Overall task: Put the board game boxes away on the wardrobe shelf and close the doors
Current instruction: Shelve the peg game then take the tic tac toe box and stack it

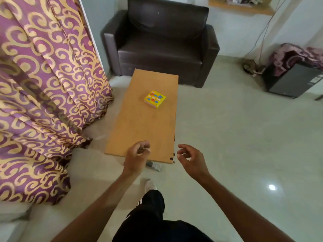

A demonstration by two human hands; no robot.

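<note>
A small yellow board game box [155, 99] with red and blue print lies flat on the far half of a low wooden table [139, 130]. My left hand [137, 155] hovers over the table's near edge with its fingers loosely curled and nothing in it. My right hand [189, 158] hangs just past the table's near right corner, fingers relaxed and half curled, also holding nothing. Both hands are well short of the box. No wardrobe is in view.
A dark brown sofa [160, 41] stands beyond the table. A purple and gold curtain [43, 93] fills the left side. At the right are a dark cabinet [291, 81] under a cloth, and cables on the floor. My leg and white shoe [150, 186] are below.
</note>
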